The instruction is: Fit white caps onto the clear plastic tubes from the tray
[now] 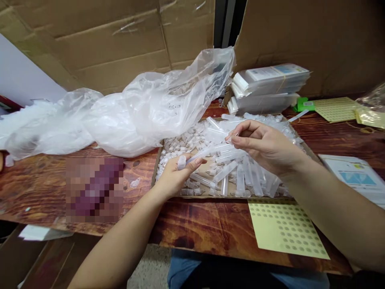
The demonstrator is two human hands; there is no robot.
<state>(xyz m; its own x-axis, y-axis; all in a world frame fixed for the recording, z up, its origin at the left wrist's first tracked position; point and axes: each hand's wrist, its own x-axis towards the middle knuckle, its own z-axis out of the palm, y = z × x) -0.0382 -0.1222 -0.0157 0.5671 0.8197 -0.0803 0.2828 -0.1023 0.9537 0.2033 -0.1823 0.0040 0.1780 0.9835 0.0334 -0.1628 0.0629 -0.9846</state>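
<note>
Over the shallow cardboard tray [207,197], my left hand [171,174] is closed around a translucent plastic tube [207,151]. A white round cap end [181,162] shows beside its thumb, and the tube points toward my other hand. My right hand [264,146] is in a pinch just beyond the tube's far end, with a small clear piece [237,135] at its fingertips, too small to name. Beneath both hands the tray holds many loose tubes [240,178] on its right and small white caps [177,143] on its left.
Large clear plastic bags [129,116] lie behind left. Stacks of printed packets [270,86] stand at the back, and more packets [351,172] lie right. A yellow sticker sheet [288,226] is at the front edge, another sheet [333,109] back right. A blurred purple object [98,186] lies left.
</note>
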